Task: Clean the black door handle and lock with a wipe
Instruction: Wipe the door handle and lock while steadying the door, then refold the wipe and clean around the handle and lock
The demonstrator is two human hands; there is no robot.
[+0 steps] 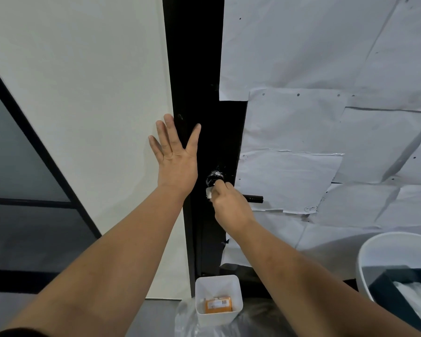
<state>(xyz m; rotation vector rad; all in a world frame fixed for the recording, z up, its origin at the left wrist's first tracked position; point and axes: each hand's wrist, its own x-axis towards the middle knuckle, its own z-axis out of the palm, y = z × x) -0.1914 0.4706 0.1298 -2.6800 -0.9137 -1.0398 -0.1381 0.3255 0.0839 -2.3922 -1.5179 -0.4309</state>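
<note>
Beside the lock [214,178], right hand [230,207] pinching wipe [209,192] against it; handle [254,198] just right of lock. Left hand [175,154] flat, fingers spread, bracing left of lock. Best rubbing round the lock face, then along handle, keeping pinch firm

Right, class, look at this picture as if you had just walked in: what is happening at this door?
A person is cleaning the fittings of a black door. The right hand pinches a small white wipe and works it against the round lock, which shows whitish smears. The black lever handle sticks out to the right, past that hand. The left hand is spread flat, bracing on the door and the wall beside it. Below stands a white container holding an orange packet.
</note>
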